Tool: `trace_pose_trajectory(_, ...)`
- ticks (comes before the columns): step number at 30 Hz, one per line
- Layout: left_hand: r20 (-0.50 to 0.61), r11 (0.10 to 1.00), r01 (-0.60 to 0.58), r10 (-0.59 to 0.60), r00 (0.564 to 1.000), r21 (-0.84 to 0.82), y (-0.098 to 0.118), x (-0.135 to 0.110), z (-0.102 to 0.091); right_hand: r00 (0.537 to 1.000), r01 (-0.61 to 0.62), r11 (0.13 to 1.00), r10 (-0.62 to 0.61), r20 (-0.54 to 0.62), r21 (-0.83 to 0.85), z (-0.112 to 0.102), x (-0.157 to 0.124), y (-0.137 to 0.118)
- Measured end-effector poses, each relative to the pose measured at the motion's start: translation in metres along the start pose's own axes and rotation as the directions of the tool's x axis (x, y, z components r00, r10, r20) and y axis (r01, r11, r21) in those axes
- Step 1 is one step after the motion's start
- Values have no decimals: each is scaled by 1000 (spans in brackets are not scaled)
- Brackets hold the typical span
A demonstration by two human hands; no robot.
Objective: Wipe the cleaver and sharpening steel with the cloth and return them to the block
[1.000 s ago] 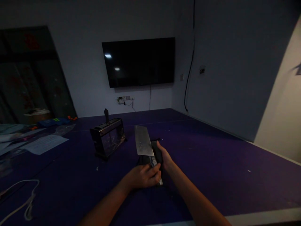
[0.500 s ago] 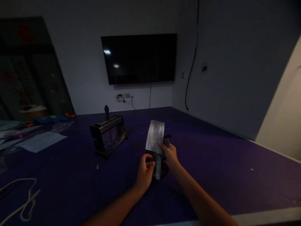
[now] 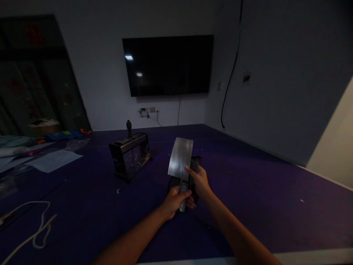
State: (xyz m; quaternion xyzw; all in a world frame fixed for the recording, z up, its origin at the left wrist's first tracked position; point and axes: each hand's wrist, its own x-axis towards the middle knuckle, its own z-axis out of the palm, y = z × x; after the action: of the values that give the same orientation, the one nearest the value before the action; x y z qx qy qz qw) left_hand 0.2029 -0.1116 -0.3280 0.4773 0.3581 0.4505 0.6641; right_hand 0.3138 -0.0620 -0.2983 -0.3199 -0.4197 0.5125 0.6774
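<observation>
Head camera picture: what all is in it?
Cleaver: one, silver, in left hand
Unclear object: one, dark, behind cleaver
Knife block: one, black, left of cleaver
Upright handle: one, black, in knife block
Table: one, purple, under hands
Papers: several, white, table's left
Cord: one or more, white, lower left
Television: one, black, far wall
Sockets: several, pale, below television
Cable: one, black, right wall
Door: one, dark, far left
Clutter: several, mixed, behind papers
Left hand: one, bare, around cleaver handle
Right hand: one, bare, thumb on blade

Black television (image 3: 169,66) on the wall (image 3: 102,73), paper sheet (image 3: 55,161) and pale cable (image 3: 35,234) at left.
</observation>
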Motion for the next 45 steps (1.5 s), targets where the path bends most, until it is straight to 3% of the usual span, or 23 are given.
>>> trace_pose_trajectory(4, -21, 999, -38, 38, 999, 30, -4, -1, 0, 983, -169, 969, 152, 106, 182, -3, 5, -6)
trace_pose_trajectory(7, -66, 995, -73, 78, 995, 73, -2, 1, -4, 956, -283, 943, 262, 135, 176, -5, 9, -3)
trace_pose_trajectory(9, -79, 993, -80, 86, 993, 83, -1, 2, -7, 948, -298, 950, 281, 152, 99, -5, 9, 1)
trace_pose_trajectory(14, -107, 991, -91, 102, 989, 103, -1, 5, -11, 907, -243, 970, 237, 349, -27, -2, 3, 9)
trace_pose_trajectory(16, -113, 989, -87, 101, 988, 119, -2, 5, -11, 894, -244, 968, 246, 375, -56, -1, 1, 10)
trace_pose_trajectory(27, -60, 962, -128, 146, 987, 242, -3, 7, -16, 946, -117, 986, 146, 289, -116, -2, 0, 7)
trace_pose_trajectory(32, -25, 931, -130, 147, 989, 342, 4, 7, -16, 956, -121, 990, 134, 259, -67, -4, 4, 3)
trace_pose_trajectory(45, 109, 882, -73, 25, 994, 466, 9, 1, -16, 986, -164, 984, 161, 41, 68, -18, 13, -18)
